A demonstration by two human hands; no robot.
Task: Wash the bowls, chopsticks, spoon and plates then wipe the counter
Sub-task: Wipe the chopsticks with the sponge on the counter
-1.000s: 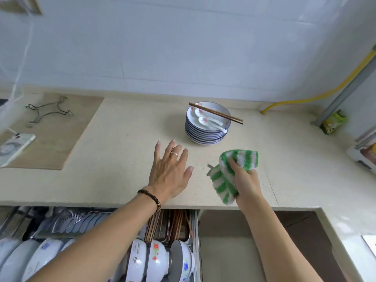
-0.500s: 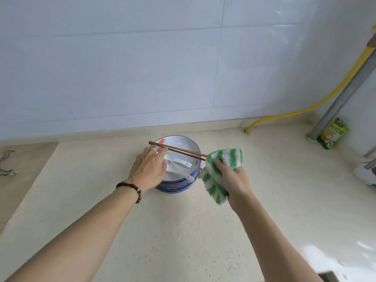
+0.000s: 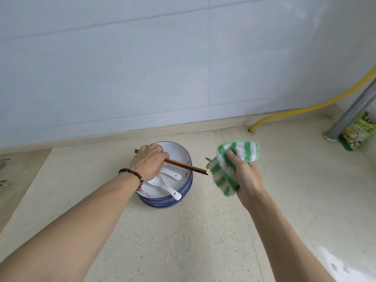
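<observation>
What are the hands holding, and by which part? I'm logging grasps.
The left hand grips the chopsticks near their far end; the right hand grips the green striped cloth around its middle.

Single head-worn wide-angle view, looking forward and down from above the counter (image 3: 203,231) toward the tiled wall (image 3: 183,58) at 12 o'clock. Close range: both forearms enter from 6 o'clock. Wall fills the upper half. No second view to overlap.

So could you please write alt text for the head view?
A left hand grips brown chopsticks over stacked plates holding two white spoons, while the right hand holds a green-and-white striped cloth above a beige counter.
</observation>
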